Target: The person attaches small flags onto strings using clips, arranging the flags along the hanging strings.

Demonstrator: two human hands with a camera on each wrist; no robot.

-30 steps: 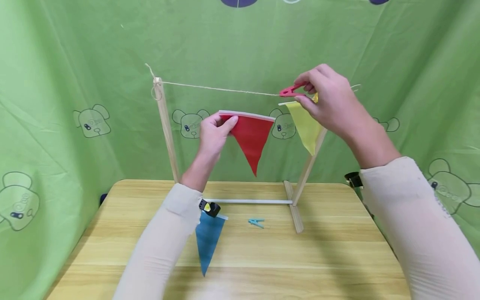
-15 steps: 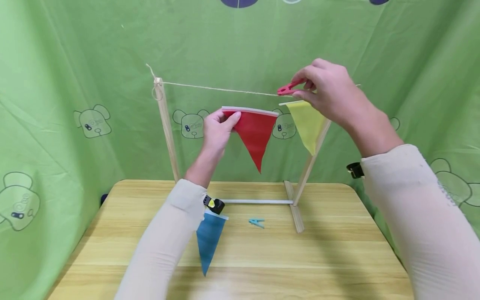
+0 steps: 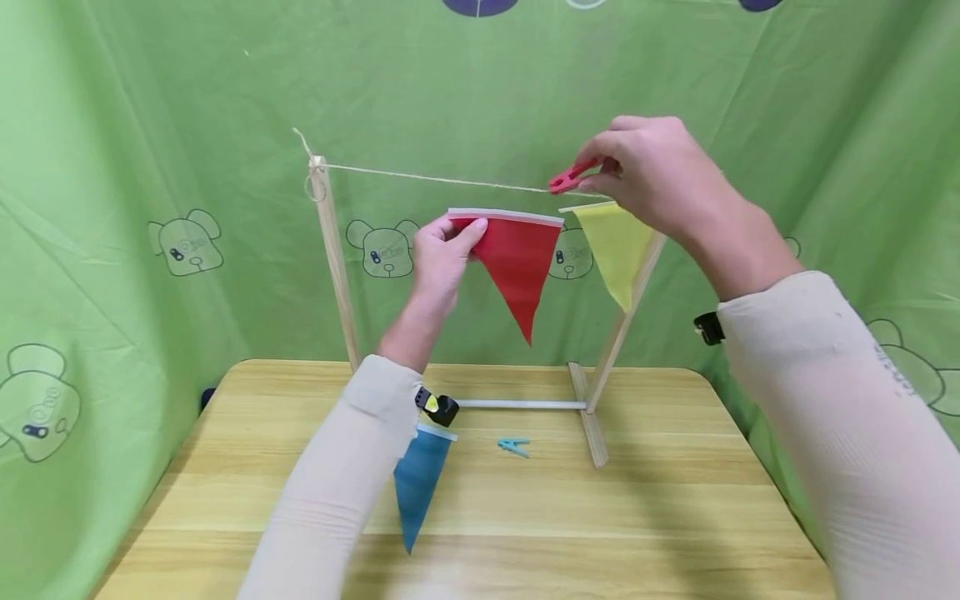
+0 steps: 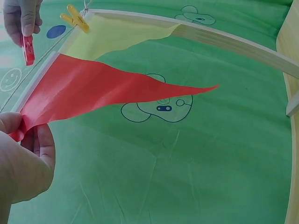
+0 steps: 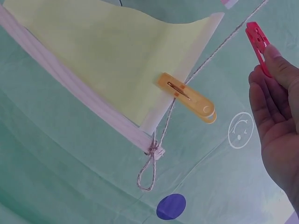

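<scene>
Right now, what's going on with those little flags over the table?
A person's left hand holds a red flag near one top corner, close to a string tied to a wooden frame. Their right hand pinches a red clothespin near the string; it isn't clipped to the red flag. A yellow flag already hangs there by a yellow clothespin. A blue flag and a blue clothespin lie on the table.

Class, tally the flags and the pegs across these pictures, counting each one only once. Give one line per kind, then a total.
Flags: 3 (red flag, yellow flag, blue flag)
Pegs: 3 (red peg, yellow peg, blue peg)
Total: 6
</scene>
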